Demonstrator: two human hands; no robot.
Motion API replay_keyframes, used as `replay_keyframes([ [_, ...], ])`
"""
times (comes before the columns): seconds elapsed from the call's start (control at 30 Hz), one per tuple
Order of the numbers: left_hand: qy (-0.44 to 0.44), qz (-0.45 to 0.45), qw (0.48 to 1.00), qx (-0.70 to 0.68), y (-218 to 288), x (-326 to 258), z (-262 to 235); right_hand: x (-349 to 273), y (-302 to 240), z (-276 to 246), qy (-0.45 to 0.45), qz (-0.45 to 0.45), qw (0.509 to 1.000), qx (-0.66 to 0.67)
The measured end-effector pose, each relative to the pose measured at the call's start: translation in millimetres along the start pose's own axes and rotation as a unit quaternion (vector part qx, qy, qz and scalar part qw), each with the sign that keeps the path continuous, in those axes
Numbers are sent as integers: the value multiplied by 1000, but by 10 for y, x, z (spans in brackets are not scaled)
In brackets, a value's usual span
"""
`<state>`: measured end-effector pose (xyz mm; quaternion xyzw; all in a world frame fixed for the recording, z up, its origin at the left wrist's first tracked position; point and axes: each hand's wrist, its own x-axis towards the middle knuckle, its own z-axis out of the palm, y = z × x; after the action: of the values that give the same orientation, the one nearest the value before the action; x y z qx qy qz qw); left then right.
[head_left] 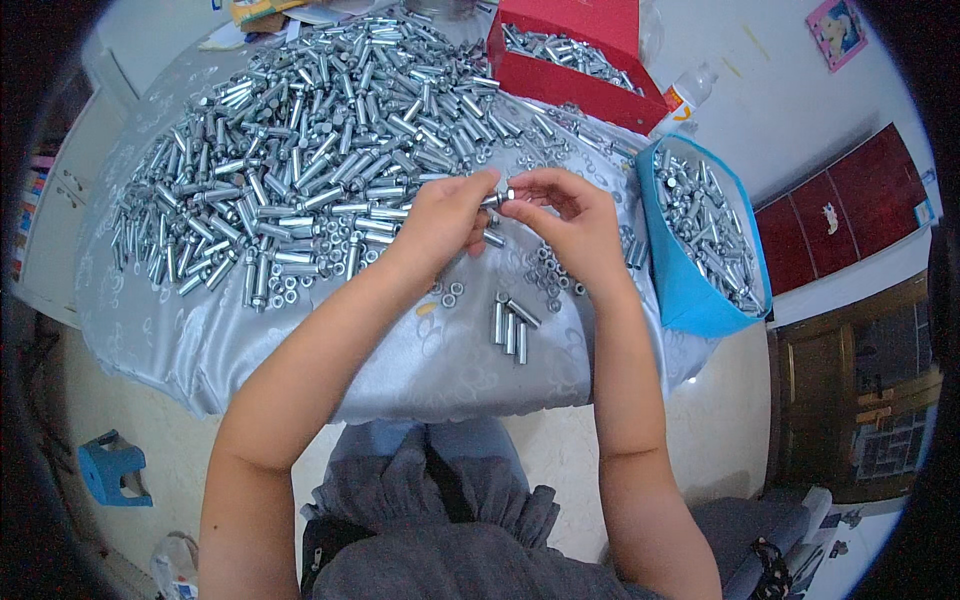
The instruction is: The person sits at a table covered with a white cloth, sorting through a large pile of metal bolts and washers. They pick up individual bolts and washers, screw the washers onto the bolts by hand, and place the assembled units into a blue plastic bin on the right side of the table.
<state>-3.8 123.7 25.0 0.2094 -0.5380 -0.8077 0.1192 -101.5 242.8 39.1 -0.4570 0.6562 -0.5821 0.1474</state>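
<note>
One silvery, cylindrical metal bolt (510, 195), at your twelve o'clock, pinched between the fingers of your left hand (445, 220) and right hand (578, 222); keep it straight and steady, left side firm.

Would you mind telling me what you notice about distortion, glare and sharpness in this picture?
Head view: black corners surround the round fisheye image, and the dark red panels slant near its rim; head view: highlights glint off the metal pile and satiny tablecloth; head view: the small metal part between the left hand and right hand lacks fine detail.
</note>
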Motion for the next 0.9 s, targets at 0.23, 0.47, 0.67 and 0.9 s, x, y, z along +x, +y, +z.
replay_keyframes([
  [0.23,33,144,983,108,-93,49,-28,-20,49,-24,-24,-8,993,-113],
  [0.47,29,102,994,6,-60,82,-52,-26,12,-67,-16,19,995,-92],
  [0.67,23,77,997,-16,-33,47,-30,-15,-4,-26,-18,-75,990,-121],
  [0.9,7,74,997,-16,-60,52,-41,-22,57,-130,-101,-25,967,-233],
])
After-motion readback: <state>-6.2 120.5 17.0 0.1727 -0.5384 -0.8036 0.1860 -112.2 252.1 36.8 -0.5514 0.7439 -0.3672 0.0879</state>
